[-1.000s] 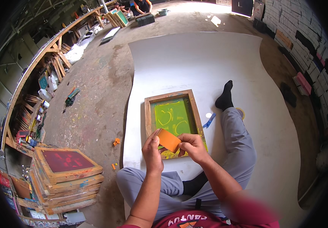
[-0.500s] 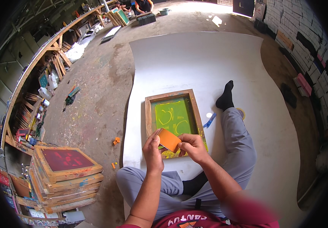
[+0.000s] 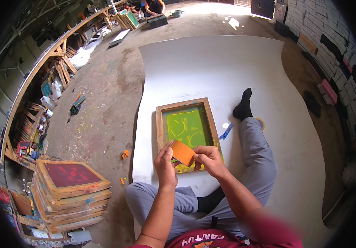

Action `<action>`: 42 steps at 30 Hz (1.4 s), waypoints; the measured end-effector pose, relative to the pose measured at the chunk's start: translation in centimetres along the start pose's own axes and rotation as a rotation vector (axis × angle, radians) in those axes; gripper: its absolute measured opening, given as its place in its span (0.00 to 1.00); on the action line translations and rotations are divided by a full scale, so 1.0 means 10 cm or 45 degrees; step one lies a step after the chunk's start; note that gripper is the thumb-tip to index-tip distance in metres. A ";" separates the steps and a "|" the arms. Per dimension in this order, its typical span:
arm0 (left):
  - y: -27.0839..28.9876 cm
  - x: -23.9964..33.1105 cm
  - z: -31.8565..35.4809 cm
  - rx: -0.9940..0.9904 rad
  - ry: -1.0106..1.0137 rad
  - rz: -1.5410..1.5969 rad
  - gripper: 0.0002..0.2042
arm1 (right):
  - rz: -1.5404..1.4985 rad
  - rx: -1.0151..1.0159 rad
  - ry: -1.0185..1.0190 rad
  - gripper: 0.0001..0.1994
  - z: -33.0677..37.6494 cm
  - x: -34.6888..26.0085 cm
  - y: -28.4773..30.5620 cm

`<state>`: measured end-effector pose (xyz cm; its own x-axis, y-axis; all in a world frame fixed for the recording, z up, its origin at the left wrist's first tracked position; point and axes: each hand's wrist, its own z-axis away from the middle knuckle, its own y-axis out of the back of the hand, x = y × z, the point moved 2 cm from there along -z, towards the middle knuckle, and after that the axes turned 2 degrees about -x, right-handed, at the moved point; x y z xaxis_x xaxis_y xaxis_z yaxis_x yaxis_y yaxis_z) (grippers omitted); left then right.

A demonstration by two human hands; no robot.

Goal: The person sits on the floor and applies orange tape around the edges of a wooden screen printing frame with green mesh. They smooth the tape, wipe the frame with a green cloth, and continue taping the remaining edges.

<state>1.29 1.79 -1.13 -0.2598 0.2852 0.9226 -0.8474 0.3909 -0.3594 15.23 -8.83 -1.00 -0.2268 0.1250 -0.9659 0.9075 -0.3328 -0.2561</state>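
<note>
Over toward the left edge of the white sheet, above the near end of a wooden frame with a green mesh panel, there's an orange strip bowed between two bare hands. Left hand has its left end pinched, thumb against fingers; right hand grips the lower right corner the same way, so both sets of fingers are closed down on it. Can't tell if it's tape or thin card, or if one face is sticky.

My two cents: an even pull from both ends would flatten that bow, and small pinches right at the ends are the way to go, since more finger means more smudges or creases. I'd also hold it well off the mesh. The blue tool, between the frame and the sheet's right edge, is nicely out of the way.
</note>
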 end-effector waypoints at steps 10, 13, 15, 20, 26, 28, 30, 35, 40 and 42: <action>0.01 -0.04 0.00 -0.001 0.002 0.000 0.24 | -0.005 -0.041 0.002 0.16 0.01 0.01 0.05; 0.02 -0.03 0.00 -0.020 -0.005 0.017 0.24 | 0.022 -0.047 -0.014 0.15 0.01 -0.05 0.03; 0.02 -0.02 0.00 -0.026 -0.009 0.020 0.24 | 0.038 -0.045 -0.019 0.16 0.01 -0.07 0.02; -0.04 0.04 0.04 -0.031 0.045 -0.095 0.29 | 0.061 -0.024 -0.023 0.16 0.02 -0.03 0.04; 0.02 -0.06 0.01 0.002 0.016 0.023 0.24 | -0.022 -0.049 -0.030 0.17 0.02 0.04 0.07; 0.02 -0.06 0.01 -0.013 0.019 0.032 0.24 | -0.033 -0.051 -0.013 0.16 0.02 0.02 0.08; 0.02 -0.06 0.01 -0.020 0.017 0.033 0.24 | -0.014 -0.051 -0.012 0.16 0.02 0.00 0.07; 0.03 -0.07 -0.01 -0.014 0.017 0.022 0.24 | 0.078 -0.027 -0.014 0.15 0.01 -0.03 0.03; 0.02 -0.07 0.01 -0.019 -0.004 0.019 0.26 | 0.057 -0.024 -0.030 0.16 0.02 0.02 0.07; 0.03 -0.09 0.03 -0.040 -0.047 0.041 0.28 | 0.044 0.009 0.003 0.15 0.03 0.01 0.07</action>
<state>1.11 1.38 -2.05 -0.3040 0.2653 0.9150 -0.8237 0.4094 -0.3924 15.75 -9.33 -1.31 -0.1946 0.1154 -0.9741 0.9124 -0.3433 -0.2230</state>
